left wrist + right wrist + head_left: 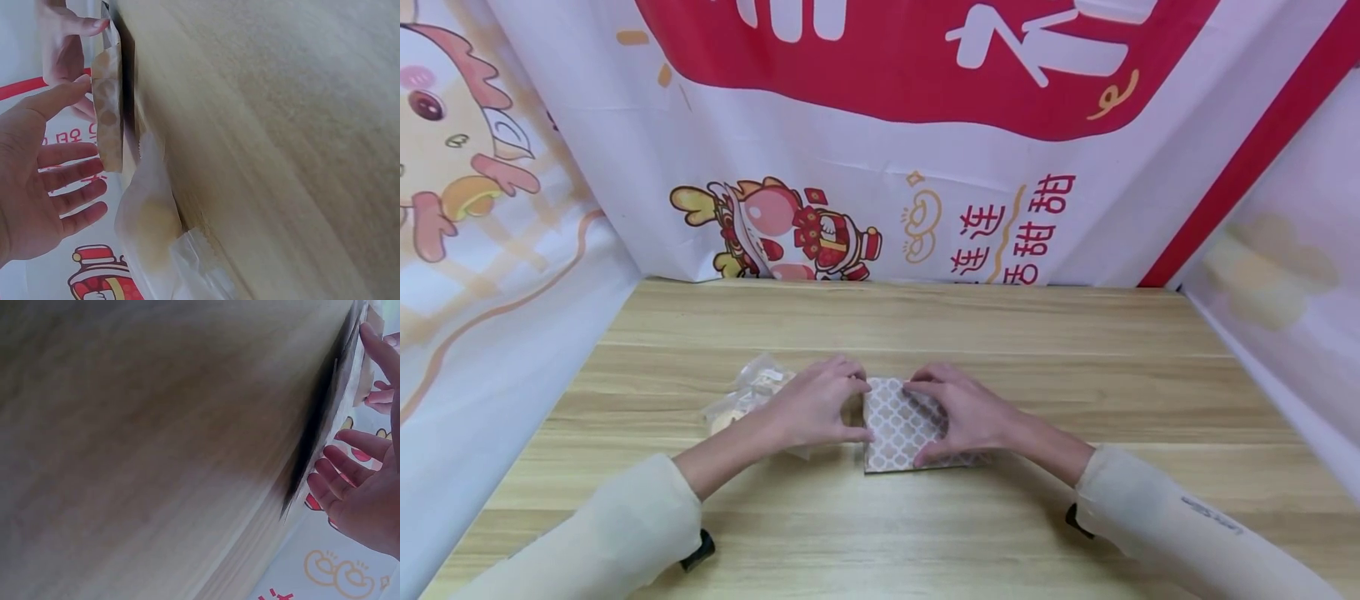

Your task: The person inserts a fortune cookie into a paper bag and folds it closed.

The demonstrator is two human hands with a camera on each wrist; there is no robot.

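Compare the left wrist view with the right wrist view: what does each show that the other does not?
Only the left wrist view shows the translucent plastic packaging with pale yellow contents and a straight red stripe on the white printed cloth backdrop.

Only the right wrist view shows the orange outline drawing of rounded shapes on that backdrop.

Both show the flat beige-and-white packet, seen nearly edge-on, the pale wood-grain tabletop, the right hand and at least some fingers of the left hand.

Showing white lattice over beige on paper (891, 421), streaking tan grain along tabletop (895, 537), colouring 2 sleeves (606, 529) cream
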